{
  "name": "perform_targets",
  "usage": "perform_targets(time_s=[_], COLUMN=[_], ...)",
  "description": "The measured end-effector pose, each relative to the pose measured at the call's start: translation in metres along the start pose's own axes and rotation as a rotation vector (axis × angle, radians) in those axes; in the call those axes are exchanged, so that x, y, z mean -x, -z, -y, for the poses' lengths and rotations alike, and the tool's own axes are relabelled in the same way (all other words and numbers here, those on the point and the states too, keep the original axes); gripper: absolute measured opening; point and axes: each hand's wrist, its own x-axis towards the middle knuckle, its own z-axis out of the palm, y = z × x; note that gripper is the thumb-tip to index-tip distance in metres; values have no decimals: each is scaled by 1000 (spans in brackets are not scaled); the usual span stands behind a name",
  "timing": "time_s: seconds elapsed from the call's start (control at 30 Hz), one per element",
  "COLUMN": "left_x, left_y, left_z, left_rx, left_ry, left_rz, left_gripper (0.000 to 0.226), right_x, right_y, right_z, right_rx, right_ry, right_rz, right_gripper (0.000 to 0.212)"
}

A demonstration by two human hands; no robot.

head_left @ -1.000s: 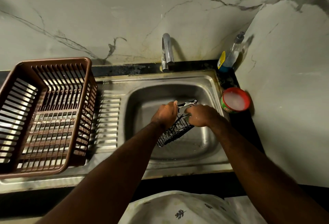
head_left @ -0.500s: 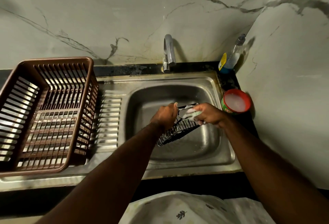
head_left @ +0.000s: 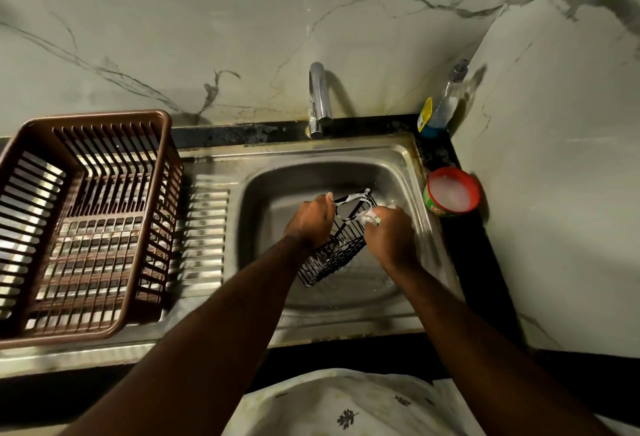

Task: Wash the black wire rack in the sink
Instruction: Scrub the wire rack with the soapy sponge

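A small black wire rack (head_left: 334, 255) is held tilted above the steel sink (head_left: 263, 176), its upper rim streaked with white foam. My left hand (head_left: 310, 219) grips the rack's left side near the top. A soapy pale-green scrub pad (head_left: 372, 218) is clutched in my right hand (head_left: 389, 236) and pressed against the rack's upper right side. Both hands cover much of the rack.
A brown plastic dish basket (head_left: 86, 228) stands on the ribbed drainboard at left. The tap (head_left: 320, 100) rises behind the basin. A red-rimmed tub of soap paste (head_left: 452, 193) and a clear dish-soap bottle (head_left: 443, 106) sit on the dark counter by the right wall.
My right hand with the pad has moved down and left along the rack's right side. The left hand keeps its grip and the rack stays tilted.
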Motion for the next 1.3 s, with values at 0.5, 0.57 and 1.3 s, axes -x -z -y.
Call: perform_targets(time_s=[0.5, 0.57, 1.3], left_x=[-6, -9, -5], left_y=[-5, -4, -7], left_z=[-6, -6, -7], left_rx=[-70, -77, -93], left_ry=[24, 26, 39], left_rz=[4, 10, -8], left_gripper=[46, 49, 51], right_x=[-21, -21, -11], right_y=[-17, -21, -1], right_z=[-9, -3, -3], right_rx=[-430, -603, -214], right_ry=[-426, -573, -164], right_rz=[131, 44, 177], right_gripper=[18, 14, 29])
